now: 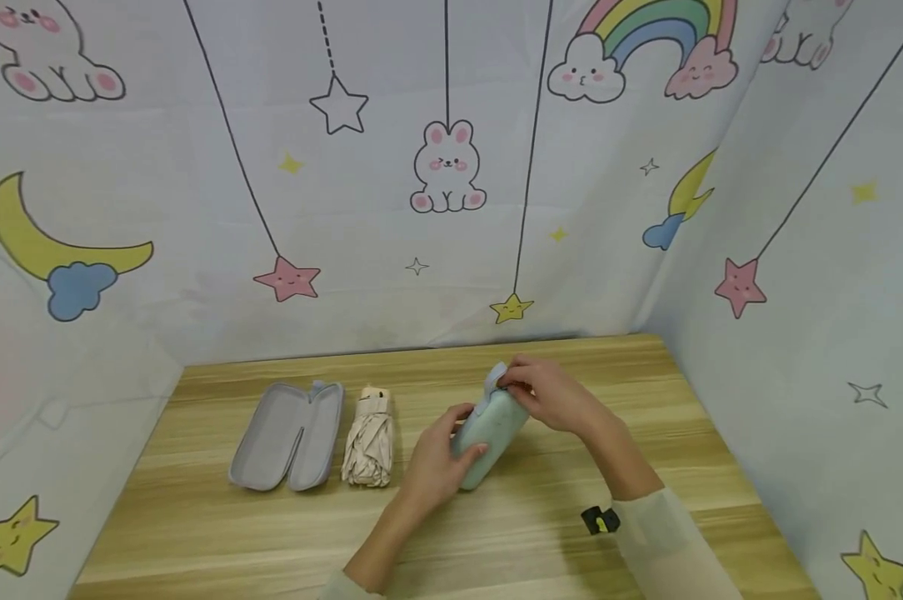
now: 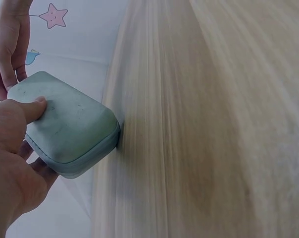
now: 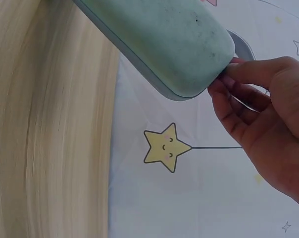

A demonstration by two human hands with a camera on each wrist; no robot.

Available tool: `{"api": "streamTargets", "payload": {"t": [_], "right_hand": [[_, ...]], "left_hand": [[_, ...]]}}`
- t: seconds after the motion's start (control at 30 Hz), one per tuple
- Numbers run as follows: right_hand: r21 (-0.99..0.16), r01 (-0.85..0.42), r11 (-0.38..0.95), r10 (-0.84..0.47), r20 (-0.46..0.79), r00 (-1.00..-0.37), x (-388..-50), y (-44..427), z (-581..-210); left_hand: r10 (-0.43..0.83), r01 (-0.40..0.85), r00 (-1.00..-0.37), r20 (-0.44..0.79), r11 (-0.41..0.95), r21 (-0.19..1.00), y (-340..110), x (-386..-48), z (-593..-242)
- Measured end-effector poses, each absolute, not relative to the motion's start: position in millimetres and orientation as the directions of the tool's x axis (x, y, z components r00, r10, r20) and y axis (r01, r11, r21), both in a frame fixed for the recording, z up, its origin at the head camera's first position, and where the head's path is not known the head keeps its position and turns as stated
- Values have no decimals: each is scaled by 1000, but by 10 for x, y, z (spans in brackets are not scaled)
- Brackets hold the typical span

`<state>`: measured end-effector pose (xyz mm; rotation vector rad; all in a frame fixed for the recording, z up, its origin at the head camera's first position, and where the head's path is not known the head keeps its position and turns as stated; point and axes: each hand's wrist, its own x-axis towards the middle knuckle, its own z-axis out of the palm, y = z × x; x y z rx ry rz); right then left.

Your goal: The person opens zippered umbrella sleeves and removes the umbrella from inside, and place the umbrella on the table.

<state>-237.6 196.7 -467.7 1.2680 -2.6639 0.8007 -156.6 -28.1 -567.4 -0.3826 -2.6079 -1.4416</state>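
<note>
A mint-green zip case (image 1: 494,440) stands tilted above the table, its lower end at the wood. My left hand (image 1: 438,461) grips its lower part, with the thumb (image 2: 33,110) across the broad face and the fingers behind. At the upper end, my right hand (image 1: 552,393) pinches the edge of the case by the zip seam; what lies between the fingertips is hidden. A pale loop strap (image 1: 494,379) sticks up there. In the right wrist view, the thumb and fingers (image 3: 248,94) meet at the case's corner, beside the grey strap (image 3: 242,47).
Left on the wooden table (image 1: 271,542) lies an opened grey case (image 1: 279,437), split into two halves. Beside it is a folded beige umbrella (image 1: 369,442). A printed cloth (image 1: 376,317) hangs behind and at both sides. A small black clip (image 1: 600,520) shows by the right sleeve.
</note>
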Motion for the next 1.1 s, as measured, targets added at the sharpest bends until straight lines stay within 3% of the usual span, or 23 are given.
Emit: {"api": "streamTargets", "payload": {"t": [0.27, 0.57, 0.8, 1.1], "right_hand": [[-289, -768, 571, -687, 344, -640, -2336, 1928, -4682], [-129, -835, 534, -670, 538, -512, -2360, 1919, -4841], [-100, -833, 545, -668, 549, -502, -2369, 1960, -4945], [-11, -848, 530, -686, 583, -436, -2370, 2042, -5086]], "left_hand": [[148, 287, -958, 246, 511, 811, -292, -1574, -5676], [134, 289, -957, 257, 456, 841, -303, -1594, -5709], [136, 303, -953, 271, 458, 835, -309, -1596, -5709], [179, 295, -954, 241, 420, 858, -342, -1589, -5695]]}}
